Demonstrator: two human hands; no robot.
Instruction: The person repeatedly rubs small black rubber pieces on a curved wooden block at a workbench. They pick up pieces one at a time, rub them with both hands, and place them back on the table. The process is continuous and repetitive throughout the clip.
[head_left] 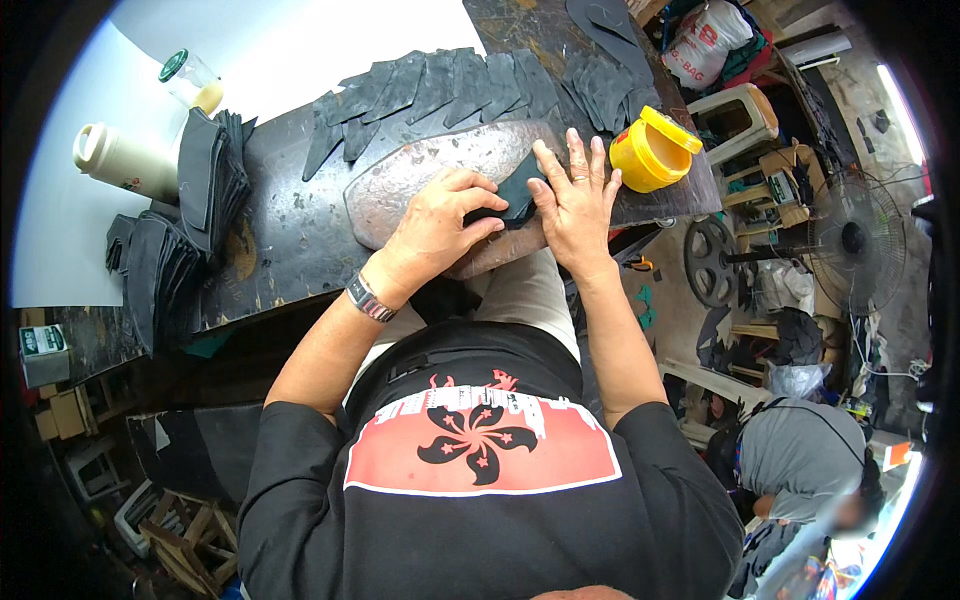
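both hands pressing a dark leather piece

the left hand (432, 222) grip curls over a dark leather piece (512, 200), pinning it on a worn oval stone slab (420, 165). the right hand (577, 197) lies flat, fingers spread, on the piece's edge. just beyond, an open yellow tub (648, 152); farther, rows of dark cut pieces (440, 90) on the tabletop (290, 240).

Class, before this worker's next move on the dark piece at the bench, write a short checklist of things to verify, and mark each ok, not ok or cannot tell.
1. Left hand grips the dark piece: ok.
2. Right hand lies flat on the piece, fingers spread: ok.
3. Piece rests on the oval work slab: ok.
4. Yellow tub open, lid tilted, beside the right hand: ok.
5. Cut dark pieces fanned out behind the slab, apart from the hands: ok.
6. Glue on the piece's underside: cannot tell.
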